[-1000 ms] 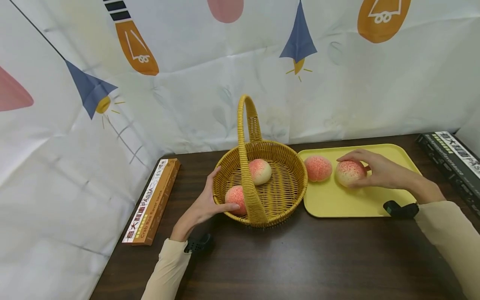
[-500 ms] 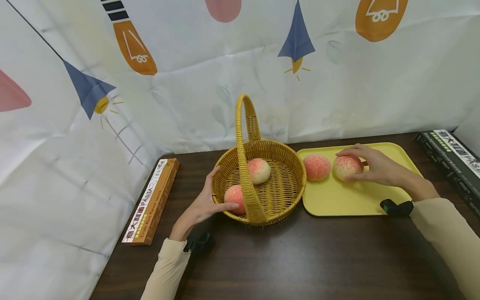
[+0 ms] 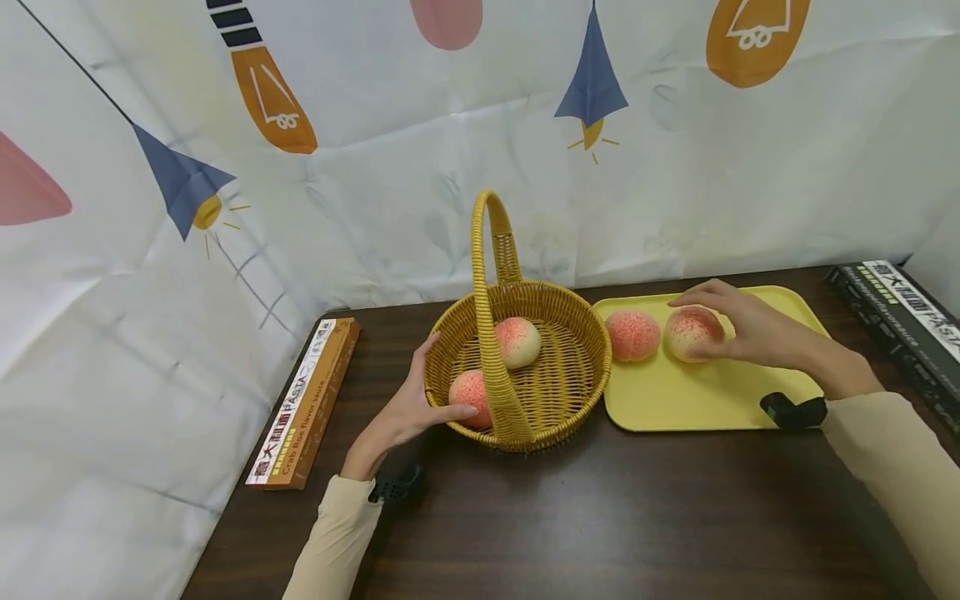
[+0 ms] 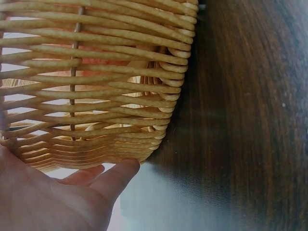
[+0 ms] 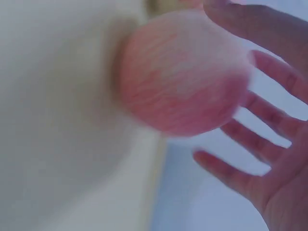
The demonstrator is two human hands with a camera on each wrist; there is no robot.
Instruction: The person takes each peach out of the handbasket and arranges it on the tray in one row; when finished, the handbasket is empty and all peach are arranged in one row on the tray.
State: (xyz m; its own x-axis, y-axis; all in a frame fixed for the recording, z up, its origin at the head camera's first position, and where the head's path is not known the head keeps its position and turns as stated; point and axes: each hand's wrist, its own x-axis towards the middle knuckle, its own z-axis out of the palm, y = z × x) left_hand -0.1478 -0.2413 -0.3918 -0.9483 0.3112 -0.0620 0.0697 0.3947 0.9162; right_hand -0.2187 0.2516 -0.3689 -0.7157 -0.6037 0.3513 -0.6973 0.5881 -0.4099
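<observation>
The left hand (image 3: 408,408) grips the near left side of the yellow wicker basket (image 3: 592,379), thumb over the rim; its fingers lie against the weave (image 4: 96,106) in the left wrist view. Inside the basket are a peach (image 3: 519,342) and, partly behind the handle, another peach (image 3: 468,396). Over the yellow tray (image 3: 660,404), the right hand (image 3: 757,329) has its thumb and fingers round a pink-and-cream peach (image 3: 693,336). Up close, this peach (image 5: 185,77) sits between the thumb and spread fingers. Just left of it on the tray lies a pinker peach (image 3: 633,336).
An orange pasta box (image 3: 307,404) lies on the dark table (image 3: 570,525) left of the basket. At the far right lies a black box (image 3: 900,325). A printed white cloth (image 3: 405,208) hangs behind the table.
The right hand and its peach have shifted slightly left, towards the pinker peach, and the peach looks a little lower. The left hand and basket have kept their places.
</observation>
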